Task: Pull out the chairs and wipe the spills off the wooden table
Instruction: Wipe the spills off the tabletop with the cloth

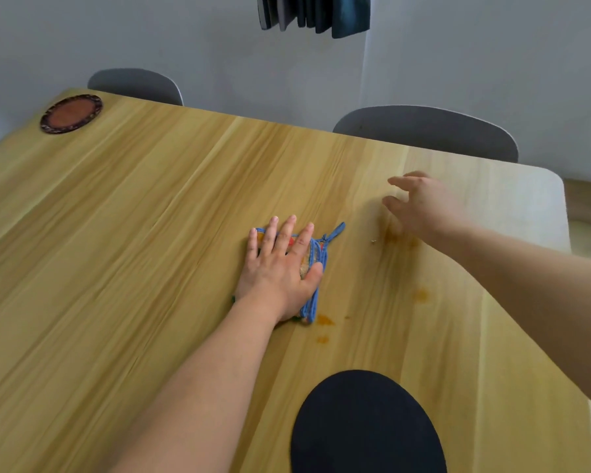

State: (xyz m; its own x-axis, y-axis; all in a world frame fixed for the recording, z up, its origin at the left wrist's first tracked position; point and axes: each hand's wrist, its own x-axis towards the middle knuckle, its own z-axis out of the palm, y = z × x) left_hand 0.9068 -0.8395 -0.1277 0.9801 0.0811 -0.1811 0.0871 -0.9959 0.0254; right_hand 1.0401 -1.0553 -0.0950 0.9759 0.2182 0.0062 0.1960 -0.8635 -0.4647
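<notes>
No readable text, labels, brands or numbers on anything in view.

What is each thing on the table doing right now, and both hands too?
Blue-edged folded cloth: flat on the table, pressed under the left hand.
Left hand: fingers straight, pressing the cloth.
Right hand: open, holding nothing.
Orange spills: not yet wiped, right of the cloth.
Wooden table: stained near the cloth.
Two grey chairs: at the far edge.
Round brown coaster: flat, far left corner.
Black oval mat: flat, near edge.
</notes>
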